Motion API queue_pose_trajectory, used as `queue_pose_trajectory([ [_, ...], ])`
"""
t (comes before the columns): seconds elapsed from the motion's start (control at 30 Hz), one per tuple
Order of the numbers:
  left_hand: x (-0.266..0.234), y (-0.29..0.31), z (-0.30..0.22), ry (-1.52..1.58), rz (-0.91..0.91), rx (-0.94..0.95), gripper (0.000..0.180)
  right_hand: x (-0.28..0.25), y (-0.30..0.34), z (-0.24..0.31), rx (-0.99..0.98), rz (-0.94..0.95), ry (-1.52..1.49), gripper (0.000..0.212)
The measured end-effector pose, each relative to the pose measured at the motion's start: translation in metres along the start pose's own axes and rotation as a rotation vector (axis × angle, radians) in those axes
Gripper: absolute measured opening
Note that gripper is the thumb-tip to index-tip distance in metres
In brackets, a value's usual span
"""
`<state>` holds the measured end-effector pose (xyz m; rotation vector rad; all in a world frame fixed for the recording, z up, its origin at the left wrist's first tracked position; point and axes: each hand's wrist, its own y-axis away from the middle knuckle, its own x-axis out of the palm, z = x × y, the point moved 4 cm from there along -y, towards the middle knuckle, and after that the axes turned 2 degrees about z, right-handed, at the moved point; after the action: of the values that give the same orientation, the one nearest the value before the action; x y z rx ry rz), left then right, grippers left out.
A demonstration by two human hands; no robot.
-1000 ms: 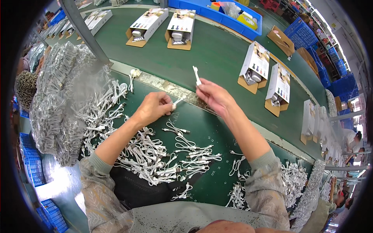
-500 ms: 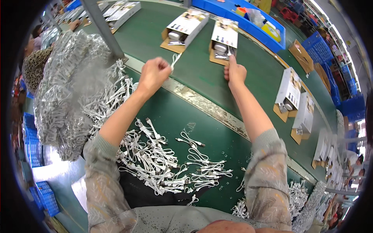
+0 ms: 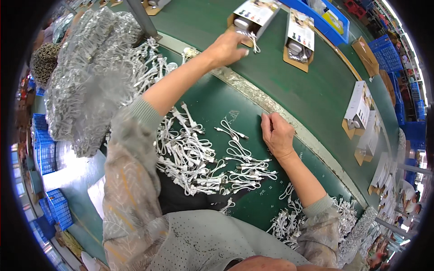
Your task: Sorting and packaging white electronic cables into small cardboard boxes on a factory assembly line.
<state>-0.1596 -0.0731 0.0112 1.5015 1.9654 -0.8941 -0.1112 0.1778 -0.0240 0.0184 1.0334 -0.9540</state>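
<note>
My left hand (image 3: 227, 49) reaches over the green belt to the open end of a printed carton (image 3: 257, 11), closed on a bundled white USB cable (image 3: 254, 40). The cable's loops hang beside the fingertips, in front of a rounded white item (image 3: 242, 22) in the carton's mouth. My right hand (image 3: 278, 135) is over the near table's metal edge, fingers curled in, with nothing visible in them. A second printed carton (image 3: 302, 27) stands right of the first, its brown flap folded out and a rounded item inside. White USB cables (image 3: 185, 153) lie piled before me.
A metal rail (image 3: 257, 92) divides the near table from the belt (image 3: 289, 86). Clear-bagged bundles (image 3: 81, 90) heap at the left beside a metal post (image 3: 141, 18). More open cartons (image 3: 359, 106) stand right along the belt. A blue bin (image 3: 337, 20) sits beyond. People are at both sides.
My left hand has moved forward with the cable, up to the left carton's open end. My right hand has drawn back from the other carton to the table edge. The view has shifted.
</note>
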Motion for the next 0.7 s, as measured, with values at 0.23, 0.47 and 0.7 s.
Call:
queue_pose_trajectory([
  [0.23, -0.013, 0.052, -0.009, -0.053, -0.026, -0.094, 0.016, -0.002, 0.009, -0.004, -0.023, -0.018, 0.061, 0.020],
  [0.47, 0.077, -0.002, -0.068, -0.298, -0.055, -0.079, 0.035, -0.003, 0.013, 0.002, -0.012, -0.027, 0.063, 0.022],
  [0.7, 0.110, -0.042, -0.061, -0.305, -0.063, -0.068, 0.021, 0.001, 0.006, 0.004, -0.064, -0.030, 0.045, 0.022],
])
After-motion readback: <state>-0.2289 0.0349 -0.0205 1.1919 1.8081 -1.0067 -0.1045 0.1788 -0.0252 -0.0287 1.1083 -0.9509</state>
